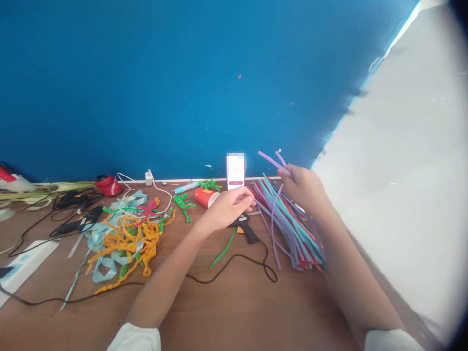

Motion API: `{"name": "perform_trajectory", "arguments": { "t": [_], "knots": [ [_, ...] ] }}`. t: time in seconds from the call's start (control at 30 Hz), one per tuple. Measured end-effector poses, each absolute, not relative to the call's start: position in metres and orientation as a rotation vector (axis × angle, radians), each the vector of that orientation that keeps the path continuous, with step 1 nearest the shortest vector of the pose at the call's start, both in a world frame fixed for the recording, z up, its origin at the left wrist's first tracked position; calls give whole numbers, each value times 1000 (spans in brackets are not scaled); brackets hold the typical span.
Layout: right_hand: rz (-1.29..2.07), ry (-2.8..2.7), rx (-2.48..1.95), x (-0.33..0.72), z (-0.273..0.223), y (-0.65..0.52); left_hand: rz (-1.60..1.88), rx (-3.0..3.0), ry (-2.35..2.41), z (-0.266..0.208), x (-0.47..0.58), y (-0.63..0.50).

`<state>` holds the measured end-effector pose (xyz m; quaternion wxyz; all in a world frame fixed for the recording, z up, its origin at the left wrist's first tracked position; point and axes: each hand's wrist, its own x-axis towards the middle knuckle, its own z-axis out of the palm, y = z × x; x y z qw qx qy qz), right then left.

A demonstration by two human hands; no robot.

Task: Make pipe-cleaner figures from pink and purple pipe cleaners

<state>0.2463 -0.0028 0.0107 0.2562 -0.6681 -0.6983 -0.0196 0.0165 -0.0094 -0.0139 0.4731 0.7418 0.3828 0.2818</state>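
Note:
My right hand (302,185) is closed around purple pipe cleaners (269,158); two ends stick out to the upper left. Below it lies a thick pile of pipe cleaners (288,224) in light blue, purple and red. My left hand (234,204) hovers near the pile's left end, fingers curled in, with nothing seen sticking out of them. Under that hand a black hot glue gun (248,230) is partly hidden. Behind it, a red paper cup (206,197) lies on its side. A single green pipe cleaner (224,249) rests beside the glue gun.
A lit phone (235,171) leans on the blue wall. Leftward are green twisted figures (184,207), a light-blue marker (185,187), orange twisted pipe cleaners (135,241) tangled with blue ribbon (106,270), another glue gun (82,222) and a white power strip (27,265). Cords cross the table.

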Motion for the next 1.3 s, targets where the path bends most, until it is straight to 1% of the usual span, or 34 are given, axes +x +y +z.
{"name": "perform_trajectory", "arguments": {
  "t": [0.17, 0.27, 0.4, 0.57, 0.73, 0.87, 0.97, 1.13, 1.3],
  "knots": [
    [381, -1840, -1291, 225, 28, -31, 673, 1735, 752, -26, 35, -19],
    [470, -1871, -1293, 210, 31, -45, 624, 1627, 579, -26, 47, -28],
    [562, -1903, -1283, 200, 30, -53, 694, 1444, 548, -16, 50, -32],
    [559, -1858, -1287, 204, 31, -50, 814, 1497, 540, -7, 36, -25],
    [515, -1779, -1210, 208, 34, -50, 696, 1684, 631, -2, 18, -16],
    [521, -1758, -1152, 205, 30, -48, 632, 1487, 578, 1, 18, -18],
    [611, -1731, -1125, 200, 24, -45, 563, 1531, 597, -1, 29, -27],
    [788, -1775, -1088, 202, 21, -42, 710, 1624, 651, -10, 41, -32],
    [611, -1765, -1038, 219, 28, -39, 941, 1619, 815, -3, 28, -19]
  ]
}}
